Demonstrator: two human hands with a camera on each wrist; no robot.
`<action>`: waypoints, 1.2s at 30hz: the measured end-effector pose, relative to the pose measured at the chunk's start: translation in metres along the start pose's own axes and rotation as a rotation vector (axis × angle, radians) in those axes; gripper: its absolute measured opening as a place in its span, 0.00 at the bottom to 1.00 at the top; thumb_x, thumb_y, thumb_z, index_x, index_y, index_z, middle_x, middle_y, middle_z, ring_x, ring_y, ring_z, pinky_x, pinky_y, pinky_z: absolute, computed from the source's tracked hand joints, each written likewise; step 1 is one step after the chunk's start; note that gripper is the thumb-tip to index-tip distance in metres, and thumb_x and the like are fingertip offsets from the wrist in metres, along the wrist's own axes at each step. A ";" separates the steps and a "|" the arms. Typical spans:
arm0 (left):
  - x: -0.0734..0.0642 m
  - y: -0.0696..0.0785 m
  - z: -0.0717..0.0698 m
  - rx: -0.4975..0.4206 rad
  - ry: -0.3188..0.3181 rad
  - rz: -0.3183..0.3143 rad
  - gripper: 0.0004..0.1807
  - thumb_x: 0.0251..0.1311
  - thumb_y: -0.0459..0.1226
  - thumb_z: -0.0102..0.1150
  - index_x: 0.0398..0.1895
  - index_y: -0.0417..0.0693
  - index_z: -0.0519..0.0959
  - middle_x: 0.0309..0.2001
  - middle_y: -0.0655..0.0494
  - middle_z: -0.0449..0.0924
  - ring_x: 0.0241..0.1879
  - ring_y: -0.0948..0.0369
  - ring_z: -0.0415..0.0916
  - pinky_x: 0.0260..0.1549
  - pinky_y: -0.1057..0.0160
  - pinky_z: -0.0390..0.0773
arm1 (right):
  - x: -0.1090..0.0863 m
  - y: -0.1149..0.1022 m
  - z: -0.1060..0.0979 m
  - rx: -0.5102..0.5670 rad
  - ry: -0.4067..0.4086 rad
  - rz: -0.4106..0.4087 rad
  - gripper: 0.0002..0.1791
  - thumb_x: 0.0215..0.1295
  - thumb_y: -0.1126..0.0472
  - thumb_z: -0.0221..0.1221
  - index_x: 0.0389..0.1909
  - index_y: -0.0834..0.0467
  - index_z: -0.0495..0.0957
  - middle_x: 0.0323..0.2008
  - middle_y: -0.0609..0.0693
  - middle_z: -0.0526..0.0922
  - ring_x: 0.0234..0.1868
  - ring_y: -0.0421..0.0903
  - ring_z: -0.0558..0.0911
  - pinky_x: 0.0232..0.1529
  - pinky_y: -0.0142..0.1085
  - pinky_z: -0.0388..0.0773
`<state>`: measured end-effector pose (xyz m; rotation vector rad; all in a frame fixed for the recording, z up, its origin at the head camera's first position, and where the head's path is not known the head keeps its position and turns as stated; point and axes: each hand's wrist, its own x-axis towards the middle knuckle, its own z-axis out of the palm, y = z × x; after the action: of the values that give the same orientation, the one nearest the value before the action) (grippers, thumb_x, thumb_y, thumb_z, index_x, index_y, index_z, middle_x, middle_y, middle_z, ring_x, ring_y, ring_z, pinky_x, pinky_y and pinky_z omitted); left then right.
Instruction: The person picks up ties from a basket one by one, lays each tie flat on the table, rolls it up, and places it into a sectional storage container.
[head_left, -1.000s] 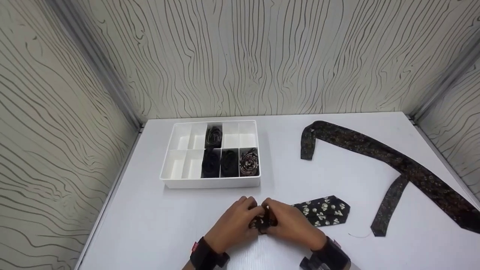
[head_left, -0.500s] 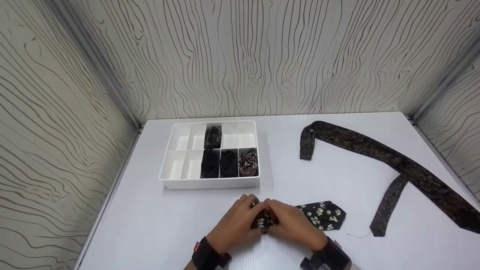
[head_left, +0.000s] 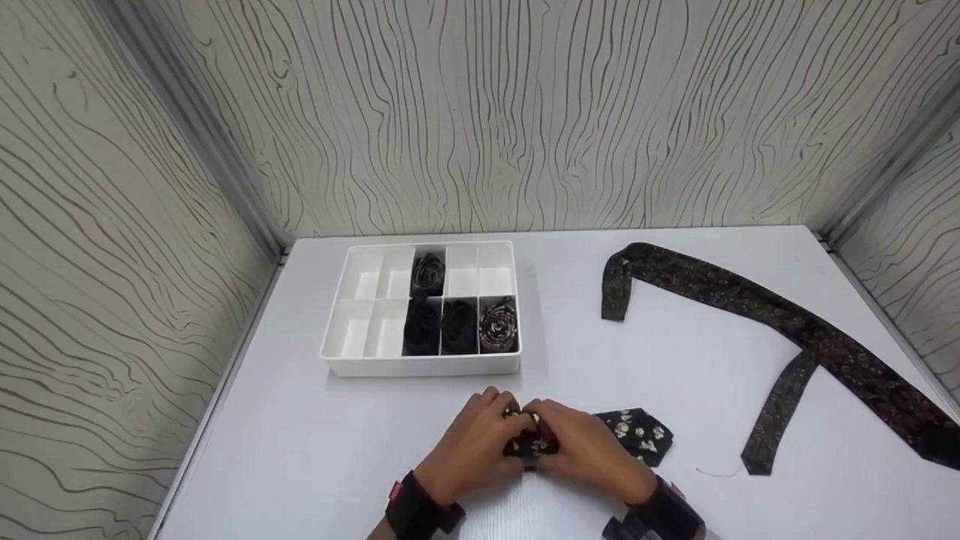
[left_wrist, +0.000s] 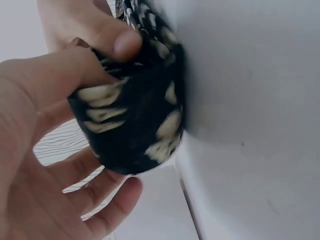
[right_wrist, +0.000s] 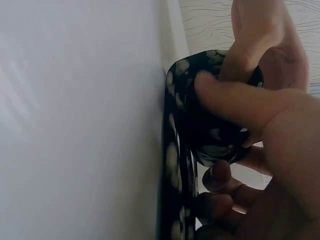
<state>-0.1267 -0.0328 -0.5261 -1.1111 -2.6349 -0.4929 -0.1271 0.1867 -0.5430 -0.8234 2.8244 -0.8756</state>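
Observation:
Both hands hold a partly rolled black necktie (left_wrist: 130,125) with cream flower shapes, at the front middle of the table. My left hand (head_left: 476,450) grips the left side of the roll, its thumb pushed into the coil in the left wrist view. From the other side my right hand (head_left: 589,454) grips the roll, thumb at the coil's end in the right wrist view. The tie's wide pointed end (head_left: 641,435) lies flat on the table, out to the right beyond the right hand.
A white divided box (head_left: 424,366) stands behind the hands, with rolled dark ties (head_left: 497,326) in several compartments. A dark patterned tie (head_left: 720,285) lies unrolled at the right, its narrow tail (head_left: 780,416) near a loose thread. Patterned walls (head_left: 480,112) enclose the table.
The flat end of the flowered tie has drawn in leftward toward the hands, so less of it shows. The hands stay in nearly the same place, fingers shifting around the roll.

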 end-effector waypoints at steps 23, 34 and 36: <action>0.001 0.002 0.000 0.036 -0.083 -0.071 0.30 0.47 0.49 0.81 0.56 0.64 0.83 0.45 0.61 0.80 0.45 0.62 0.73 0.47 0.63 0.75 | -0.002 0.004 -0.004 -0.045 0.002 0.011 0.36 0.55 0.55 0.78 0.64 0.48 0.75 0.46 0.41 0.84 0.43 0.43 0.85 0.44 0.42 0.85; 0.004 0.006 0.001 0.049 -0.075 -0.084 0.26 0.46 0.50 0.82 0.52 0.61 0.88 0.45 0.61 0.77 0.46 0.62 0.68 0.48 0.63 0.76 | -0.008 0.005 -0.008 -0.170 0.086 0.054 0.33 0.52 0.50 0.80 0.58 0.52 0.78 0.38 0.41 0.77 0.38 0.38 0.76 0.34 0.35 0.79; 0.004 0.006 0.001 0.030 -0.085 -0.092 0.26 0.46 0.49 0.82 0.52 0.61 0.88 0.46 0.60 0.77 0.46 0.62 0.68 0.48 0.63 0.77 | -0.010 0.007 -0.012 -0.158 0.077 0.092 0.31 0.53 0.49 0.80 0.54 0.51 0.78 0.38 0.41 0.76 0.39 0.38 0.76 0.35 0.36 0.79</action>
<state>-0.1251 -0.0263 -0.5244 -1.0276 -2.7678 -0.4317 -0.1250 0.2028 -0.5379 -0.6825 3.0027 -0.6942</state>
